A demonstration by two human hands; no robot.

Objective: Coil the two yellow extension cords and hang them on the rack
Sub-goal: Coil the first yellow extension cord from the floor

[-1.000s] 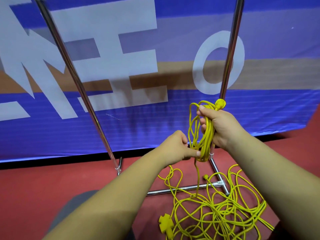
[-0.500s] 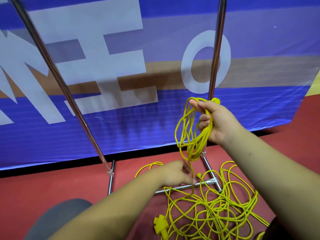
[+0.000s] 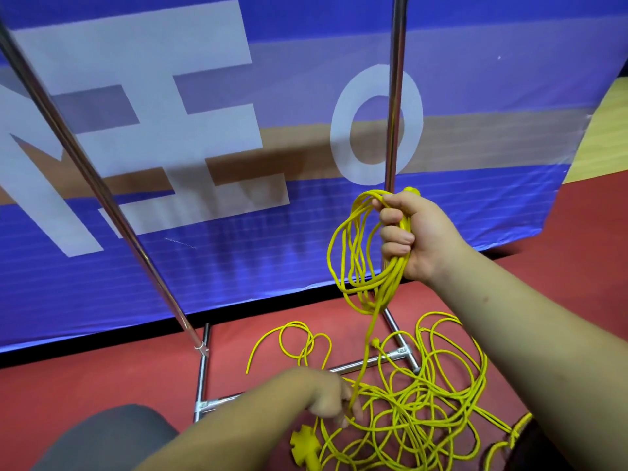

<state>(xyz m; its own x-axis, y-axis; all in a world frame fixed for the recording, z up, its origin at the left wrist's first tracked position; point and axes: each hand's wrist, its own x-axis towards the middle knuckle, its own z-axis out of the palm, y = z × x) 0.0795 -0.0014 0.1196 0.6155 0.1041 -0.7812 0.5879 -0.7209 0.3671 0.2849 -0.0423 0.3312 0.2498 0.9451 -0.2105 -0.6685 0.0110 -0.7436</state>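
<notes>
Head view: the right hand (image 3: pixel 413 234) is clenched around a half-made coil (image 3: pixel 362 256) of yellow cord, held up beside the rack (image 3: pixel 394 96)'s right upright. 1 strand runs almost straight down from it to the left hand (image 3: pixel 331 397), which pinches it low over the loose tangle (image 3: pixel 424 402) on the red floor (image 3: pixel 102 368), so the left hand looks nearer the slack to be fed upward.

**A sports hall or event venue floor**

A red mat floor (image 3: pixel 102 379) runs up to a big blue printed banner (image 3: pixel 238 266) with large white letters, and pale wooden flooring (image 3: pixel 605 137) shows at the far right. A chrome rack (image 3: pixel 394 96) stands just before the banner.
</notes>
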